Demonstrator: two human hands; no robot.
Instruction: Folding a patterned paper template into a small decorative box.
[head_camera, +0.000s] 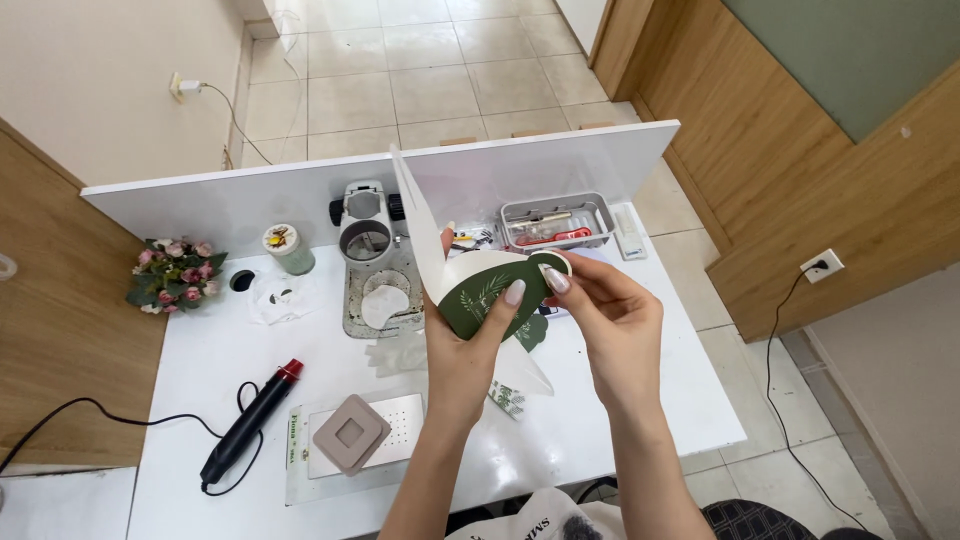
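Above the white table, we grip a green leaf-print card in our left hand while our right hand pinches its rounded flap, partly folded over, its white panel upright.

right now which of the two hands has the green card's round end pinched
The right hand: its fingertips pinch the green card at its rounded end; the left hand grips the card's body.
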